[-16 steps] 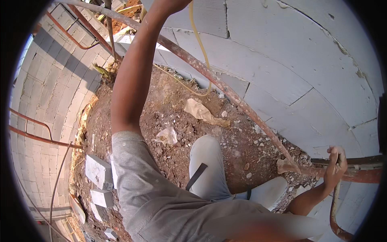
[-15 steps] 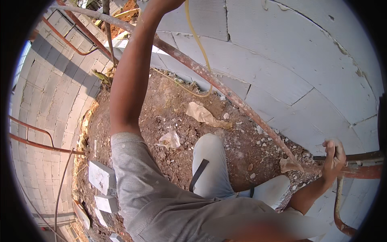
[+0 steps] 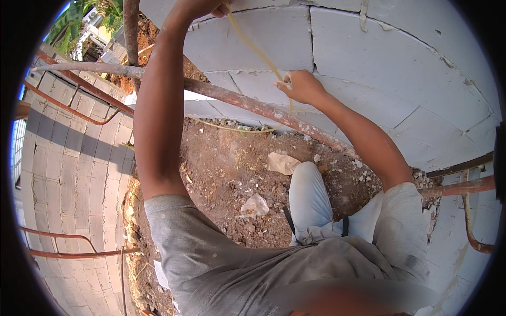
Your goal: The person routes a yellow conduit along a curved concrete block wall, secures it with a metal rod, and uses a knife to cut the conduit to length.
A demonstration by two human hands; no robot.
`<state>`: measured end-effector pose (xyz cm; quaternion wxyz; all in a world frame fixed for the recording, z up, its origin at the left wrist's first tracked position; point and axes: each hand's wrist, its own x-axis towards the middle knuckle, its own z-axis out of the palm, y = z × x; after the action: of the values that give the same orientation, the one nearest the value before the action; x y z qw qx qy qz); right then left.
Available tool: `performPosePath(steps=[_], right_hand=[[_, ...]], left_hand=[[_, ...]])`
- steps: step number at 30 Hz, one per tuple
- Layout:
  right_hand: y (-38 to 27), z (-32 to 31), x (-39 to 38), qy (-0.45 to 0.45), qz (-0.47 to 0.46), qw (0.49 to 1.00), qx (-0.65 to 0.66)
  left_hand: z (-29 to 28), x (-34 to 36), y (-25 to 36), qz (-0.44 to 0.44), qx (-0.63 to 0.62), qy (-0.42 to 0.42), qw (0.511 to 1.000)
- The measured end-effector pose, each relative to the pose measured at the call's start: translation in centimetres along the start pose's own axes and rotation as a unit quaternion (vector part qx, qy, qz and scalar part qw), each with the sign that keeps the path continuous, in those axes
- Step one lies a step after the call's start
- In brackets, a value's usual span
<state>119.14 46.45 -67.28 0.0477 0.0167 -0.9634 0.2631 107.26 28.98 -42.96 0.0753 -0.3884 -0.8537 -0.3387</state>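
Note:
High at the top edge, my left hand (image 3: 205, 8) is closed on a thin translucent yellow hose (image 3: 245, 37), which runs down along the white block wall (image 3: 374, 68). My right hand (image 3: 299, 86) has its fingers closed round the same hose, lower and further right. The hose hangs on below it and loops across the dirt ground. A rusty, mortar-spattered steel pole (image 3: 237, 99) crosses diagonally behind my left forearm and passes just below my right hand.
My knees (image 3: 308, 195) are over dirt ground (image 3: 221, 179) with paper scraps (image 3: 282, 163) and rubble. A second block wall (image 3: 74, 174) with red metal frames (image 3: 84, 254) stands at left. Another rusty pole (image 3: 469, 187) is at right. Plants (image 3: 68, 26) show at top left.
My right hand has left the rusty pipe at the right and moved up and left onto the hose. My left hand has shifted left, and the view has shifted, showing more plants at top left.

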Motion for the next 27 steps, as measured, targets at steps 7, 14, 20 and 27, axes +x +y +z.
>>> performPosePath(steps=[7, 14, 20, 27], right_hand=[[0.2, 2.3, 2.0, 0.132, -0.011, 0.991, 0.0], [-0.4, 2.6, 2.2, 0.104, 0.017, 0.99, 0.094], [0.5, 2.9, 2.5, 0.116, 0.043, 0.985, 0.124], [0.0, 3.2, 2.7, 0.116, 0.045, 0.983, 0.138]], left_hand=[[0.6, 0.3, -0.5, -0.01, -0.065, 0.01, 0.998], [1.5, -1.0, 2.0, 0.017, -0.114, 0.072, 0.991], [2.1, -0.8, 1.5, 0.008, -0.141, 0.091, 0.986], [2.3, -1.8, 0.5, 0.013, -0.06, 0.12, 0.991]])
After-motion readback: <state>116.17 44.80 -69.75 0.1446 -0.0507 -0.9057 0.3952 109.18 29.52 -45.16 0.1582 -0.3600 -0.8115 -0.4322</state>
